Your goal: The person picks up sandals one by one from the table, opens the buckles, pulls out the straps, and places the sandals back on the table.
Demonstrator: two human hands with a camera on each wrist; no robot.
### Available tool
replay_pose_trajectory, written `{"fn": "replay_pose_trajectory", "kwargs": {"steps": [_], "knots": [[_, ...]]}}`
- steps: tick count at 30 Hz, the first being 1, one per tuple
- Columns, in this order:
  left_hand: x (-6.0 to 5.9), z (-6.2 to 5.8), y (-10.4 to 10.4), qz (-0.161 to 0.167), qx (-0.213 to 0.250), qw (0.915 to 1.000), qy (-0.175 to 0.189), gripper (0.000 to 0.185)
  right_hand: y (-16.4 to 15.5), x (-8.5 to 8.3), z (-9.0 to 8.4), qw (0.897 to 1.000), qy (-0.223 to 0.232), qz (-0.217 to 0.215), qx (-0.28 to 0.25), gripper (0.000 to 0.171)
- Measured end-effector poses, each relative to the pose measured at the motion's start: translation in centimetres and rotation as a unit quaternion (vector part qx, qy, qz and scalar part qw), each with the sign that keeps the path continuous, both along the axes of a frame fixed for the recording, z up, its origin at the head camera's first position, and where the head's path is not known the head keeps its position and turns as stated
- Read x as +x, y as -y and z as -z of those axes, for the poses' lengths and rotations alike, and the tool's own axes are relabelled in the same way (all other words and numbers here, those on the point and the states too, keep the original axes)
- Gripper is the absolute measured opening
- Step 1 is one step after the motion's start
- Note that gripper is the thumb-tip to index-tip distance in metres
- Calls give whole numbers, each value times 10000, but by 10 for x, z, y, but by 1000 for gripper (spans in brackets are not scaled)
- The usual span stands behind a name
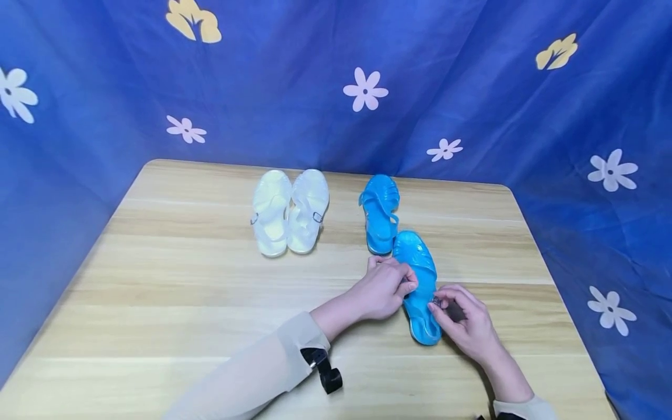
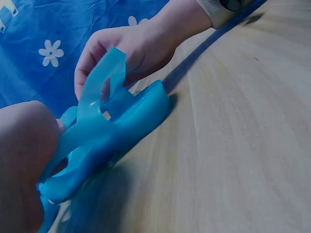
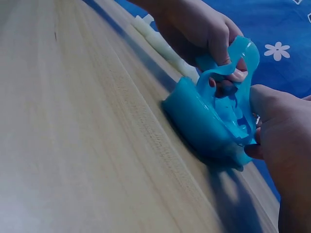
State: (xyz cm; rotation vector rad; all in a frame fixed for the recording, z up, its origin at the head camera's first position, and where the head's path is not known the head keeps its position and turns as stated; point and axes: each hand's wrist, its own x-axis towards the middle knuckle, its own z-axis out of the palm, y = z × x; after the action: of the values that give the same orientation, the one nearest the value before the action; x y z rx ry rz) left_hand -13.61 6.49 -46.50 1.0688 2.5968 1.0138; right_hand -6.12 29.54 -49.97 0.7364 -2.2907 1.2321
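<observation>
A blue sandal (image 1: pixel 419 303) lies on the table between my two hands, its heel toward me. My left hand (image 1: pixel 385 290) is at the sandal's left side, thumb and fingers pinching a strap. On the right side my right hand (image 1: pixel 467 322) pinches the small metal buckle (image 1: pixel 437 301) between thumb and fingers. Seen from the right wrist, the sandal's heel strap (image 3: pixel 243 48) stands up in a loop beside my left hand (image 3: pixel 206 34). Fingers partly hide the strap ends in all views.
The other blue sandal (image 1: pixel 380 216) lies just behind, close to the toe of the handled one. A pair of white sandals, one left (image 1: pixel 272 213) and one right (image 1: pixel 308 210), sits side by side farther left. A blue flowered curtain (image 1: pixel 294 87) hangs behind the wooden table (image 1: pixel 173 280).
</observation>
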Motion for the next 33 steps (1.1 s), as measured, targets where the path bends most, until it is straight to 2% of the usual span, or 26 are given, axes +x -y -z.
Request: {"fn": "replay_pose_trajectory", "kwargs": {"steps": [8,17,24,29,33], "knots": [[0,-3,8,30,338,9991,247,12,0,-1,0,10000,-15,-1,42,42],[-1,-7,13,-4,535,9979,361,10,12,3,-19,9999,-56,57,64,39],[1,-8,16,24,688,9970,359,13,4,3,-6,9994,-33,297,147,43],[6,-10,27,61,767,9957,507,40,0,5,-3,9985,210,399,326,42],[7,-14,38,-94,739,9955,589,65,-3,5,-5,9983,355,286,350,42]]}}
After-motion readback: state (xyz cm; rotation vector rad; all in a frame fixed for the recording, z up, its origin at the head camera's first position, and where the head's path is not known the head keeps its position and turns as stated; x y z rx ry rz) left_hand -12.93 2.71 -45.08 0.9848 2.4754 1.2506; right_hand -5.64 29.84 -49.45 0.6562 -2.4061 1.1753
